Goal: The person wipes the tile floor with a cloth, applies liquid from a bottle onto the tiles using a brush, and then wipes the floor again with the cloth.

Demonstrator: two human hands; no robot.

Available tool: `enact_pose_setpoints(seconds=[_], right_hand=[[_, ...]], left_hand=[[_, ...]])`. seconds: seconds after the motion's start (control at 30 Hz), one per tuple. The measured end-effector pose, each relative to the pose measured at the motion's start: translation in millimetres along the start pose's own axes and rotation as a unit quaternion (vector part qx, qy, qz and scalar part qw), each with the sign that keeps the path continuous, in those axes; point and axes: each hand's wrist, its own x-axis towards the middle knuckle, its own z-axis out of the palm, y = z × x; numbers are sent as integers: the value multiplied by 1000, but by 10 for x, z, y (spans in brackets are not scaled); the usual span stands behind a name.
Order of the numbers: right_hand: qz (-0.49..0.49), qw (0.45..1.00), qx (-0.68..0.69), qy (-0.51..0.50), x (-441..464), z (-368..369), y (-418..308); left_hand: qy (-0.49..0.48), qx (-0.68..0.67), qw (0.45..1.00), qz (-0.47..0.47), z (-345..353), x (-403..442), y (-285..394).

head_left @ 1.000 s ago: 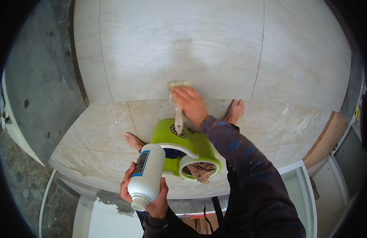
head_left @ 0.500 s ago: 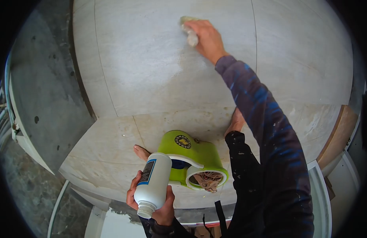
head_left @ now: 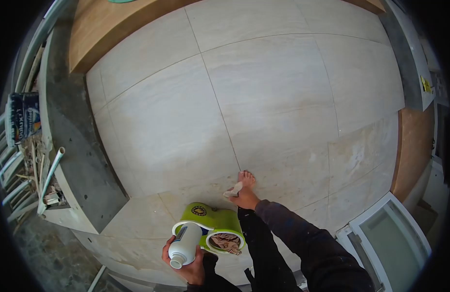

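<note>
White bottle (head_left: pixel 187 242) in left hand (head_left: pixel 194 271)

Our left fingers (head_left: pixel 167 248) hold a white bottle (head_left: pixel 186 242); just beyond them we see a lime-green bucket (head_left: pixel 221 216), and past our right fingers (head_left: pixel 238 192), beige tiles (head_left: pixel 273 73) with thin dark lines (head_left: pixel 215 95).

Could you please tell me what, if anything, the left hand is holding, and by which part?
The left hand holds a white, cylindrical plastic bottle around its body near the neck.

A green bucket (head_left: pixel 224 216) stands on the pale tiled floor (head_left: pixel 278 73).
</note>
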Motion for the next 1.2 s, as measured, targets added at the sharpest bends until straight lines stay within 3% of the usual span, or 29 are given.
enact_pose_setpoints(seconds=[0.1, 0.17, 0.27, 0.43, 0.6, 0.77, 0.87, 1.07, 1.2], right_hand=[[117, 973, 58, 190, -586, -1261, 491], [115, 954, 84, 265, -1015, -1531, 1319], [218, 937, 64, 264, -1933, -1874, 1625], [379, 904, 23, 196, -3124, -1641, 1559], [227, 946, -26, 231, -3670, -1148, 1336], [90, 961, 49, 258, -3885, -1237, 1391], [81, 945, 128, 291, -4086, -1374, 1618], [138, 922, 108, 344, -4896, -1914, 2081], [82, 921, 86, 370, -5075, -2423, 2531]], left_hand=[[-33, -22, 999, -8, 83, -221, 372], [-58, -49, 997, 7, 122, -344, 540], [-88, -80, 993, 13, 159, -540, 751], [-106, -69, 992, 22, 156, -783, 929], [-82, -96, 992, 14, 130, -1236, 995], [-34, -115, 993, 7, 187, -1929, 1097], [-35, -108, 994, 4, 252, -2421, 1023], [-68, -106, 991, -41, 478, -3359, 1056], [-97, -98, 990, -35, 749, -3735, 1001]])
